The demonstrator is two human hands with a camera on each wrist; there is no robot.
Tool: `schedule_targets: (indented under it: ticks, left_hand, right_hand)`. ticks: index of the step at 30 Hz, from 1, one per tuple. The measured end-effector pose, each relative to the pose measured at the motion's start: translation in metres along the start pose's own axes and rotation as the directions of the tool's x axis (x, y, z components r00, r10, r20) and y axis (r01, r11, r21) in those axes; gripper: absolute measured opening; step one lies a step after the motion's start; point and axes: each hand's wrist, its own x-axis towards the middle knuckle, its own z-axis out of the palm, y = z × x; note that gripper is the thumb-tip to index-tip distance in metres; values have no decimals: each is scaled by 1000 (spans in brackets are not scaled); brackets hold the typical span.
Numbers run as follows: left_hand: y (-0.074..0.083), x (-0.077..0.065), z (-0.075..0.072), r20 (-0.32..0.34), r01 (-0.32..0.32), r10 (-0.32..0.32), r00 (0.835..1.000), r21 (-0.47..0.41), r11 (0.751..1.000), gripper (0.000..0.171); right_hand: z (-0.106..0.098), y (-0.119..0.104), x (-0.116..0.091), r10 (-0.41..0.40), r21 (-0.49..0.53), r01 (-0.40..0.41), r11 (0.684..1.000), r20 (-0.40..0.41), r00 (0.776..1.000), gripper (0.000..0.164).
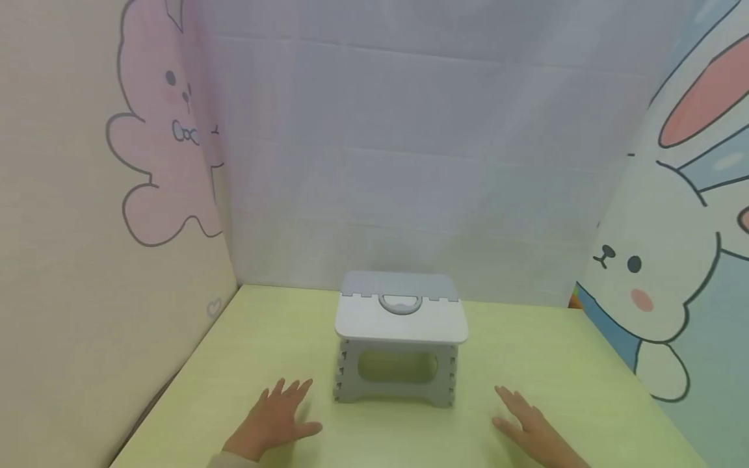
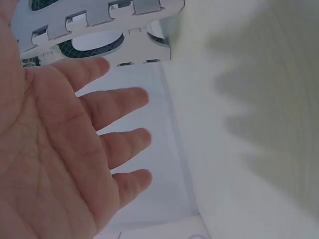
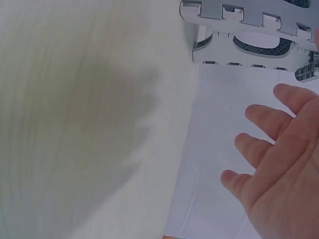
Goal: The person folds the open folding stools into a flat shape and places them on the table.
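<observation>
A folding step stool [image 1: 401, 325] stands unfolded on the table, with a white and grey top and a curved carry handle [image 1: 400, 304] in its middle. To its left, my left hand [image 1: 273, 418] hovers apart from it, fingers spread and holding nothing. On the other side my right hand [image 1: 532, 429] is also apart from the stool, its fingers extended and nothing in its grasp. The left wrist view shows the left palm [image 2: 55, 144] beside the stool's hinged side [image 2: 109, 25]. In the right wrist view the right hand [image 3: 284, 154] appears near the stool's legs [image 3: 239, 52].
The stool stands on a pale yellow-green tabletop [image 1: 281, 331]. A plain whitish cloth [image 1: 409, 162] hangs behind it. A left wall panel [image 1: 58, 227] bears a pink cartoon figure, and a right panel [image 1: 673, 227] has a white cartoon rabbit.
</observation>
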Motion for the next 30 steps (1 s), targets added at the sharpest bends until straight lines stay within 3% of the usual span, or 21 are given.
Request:
schedule_targets:
  ticks: [8,14,22,30]
  left_hand:
    - [-2,-1,-8,102,82,-58,993,-254,964,70]
    - [-8,-4,-12,86,7,26,996,-368,930,71]
    - [-10,-3,-18,71,-8,32,997,-316,949,71]
    - [-9,5,-20,54,-70,95,994,-346,936,72]
  right_hand:
    - [-2,-1,-8,-30,51,35,998,-95,995,69]
    - [-3,-4,-12,-88,99,102,990,-135,987,61]
    - [2,-8,-10,-50,138,70,988,-143,988,54]
    - [-6,-10,-6,19,181,4,983,-128,992,56]
